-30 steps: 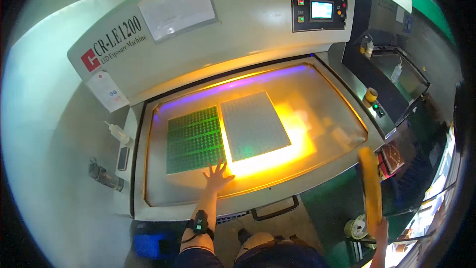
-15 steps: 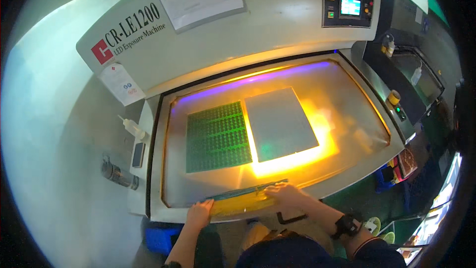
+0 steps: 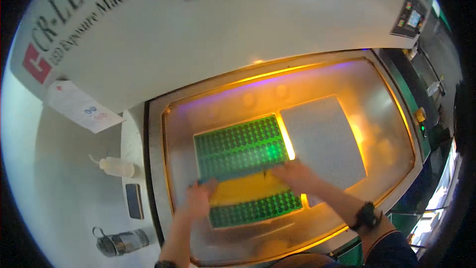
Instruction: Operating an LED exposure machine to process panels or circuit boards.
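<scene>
My left hand (image 3: 199, 199) and my right hand (image 3: 296, 174) are closed on opposite ends of a long yellow strip with a dark upper edge (image 3: 250, 188). It looks like a wide scraper blade, though motion blur hides its exact kind. The strip lies across the lower part of a green patterned panel (image 3: 235, 141), hiding a band of it. Rows of small dark round marks cover the panel. To its right, a plain grey rectangular sheet (image 3: 325, 141) sits on the lit bed, partly behind my right forearm.
A metal-framed bed (image 3: 391, 149) glows orange under a large grey machine hood (image 3: 223, 25). On the left ledge are a squeeze bottle (image 3: 118, 167), a phone (image 3: 134, 201) and a drinking bottle (image 3: 121, 242). A control panel (image 3: 410, 16) is at upper right.
Both hands have moved forward with the yellow strip, from the bed's front edge onto the green panel. The view has shifted closer over the bed.
</scene>
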Demonstrator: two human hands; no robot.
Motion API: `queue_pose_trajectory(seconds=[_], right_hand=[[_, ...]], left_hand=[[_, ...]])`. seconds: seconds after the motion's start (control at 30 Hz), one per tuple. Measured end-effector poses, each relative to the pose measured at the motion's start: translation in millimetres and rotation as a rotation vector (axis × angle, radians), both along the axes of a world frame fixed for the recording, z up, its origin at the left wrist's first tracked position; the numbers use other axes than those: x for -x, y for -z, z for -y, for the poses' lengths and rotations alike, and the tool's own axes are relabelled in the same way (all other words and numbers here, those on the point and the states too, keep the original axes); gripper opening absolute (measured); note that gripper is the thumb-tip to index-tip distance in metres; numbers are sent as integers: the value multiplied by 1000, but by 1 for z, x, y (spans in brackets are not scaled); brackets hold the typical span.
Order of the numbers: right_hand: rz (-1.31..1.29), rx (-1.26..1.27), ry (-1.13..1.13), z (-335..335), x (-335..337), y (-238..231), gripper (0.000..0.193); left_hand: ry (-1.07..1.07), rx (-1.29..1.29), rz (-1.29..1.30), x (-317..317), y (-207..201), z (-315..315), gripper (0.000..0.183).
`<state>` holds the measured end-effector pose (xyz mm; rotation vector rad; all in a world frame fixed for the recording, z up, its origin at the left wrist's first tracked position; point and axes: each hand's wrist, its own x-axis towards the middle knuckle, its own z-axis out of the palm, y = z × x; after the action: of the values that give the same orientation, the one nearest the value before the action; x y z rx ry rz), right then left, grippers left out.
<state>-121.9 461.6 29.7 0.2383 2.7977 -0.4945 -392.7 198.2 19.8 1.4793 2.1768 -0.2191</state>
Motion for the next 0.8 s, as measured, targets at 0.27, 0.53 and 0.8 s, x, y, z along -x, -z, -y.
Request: queue_pose_trajectory(seconds=[0.27, 0.53, 0.8], right_hand=[[-304, -298, 110, -130, 177, 69, 71], [-5, -62, -231, 62, -53, 10, 67], [61, 20, -155, 82, -100, -1, 71]], left_hand=[[-106, -202, -290, 145, 22, -144, 82], [214, -7, -152, -71, -6, 85, 75], [99, 96, -49, -117, 20, 111, 80]])
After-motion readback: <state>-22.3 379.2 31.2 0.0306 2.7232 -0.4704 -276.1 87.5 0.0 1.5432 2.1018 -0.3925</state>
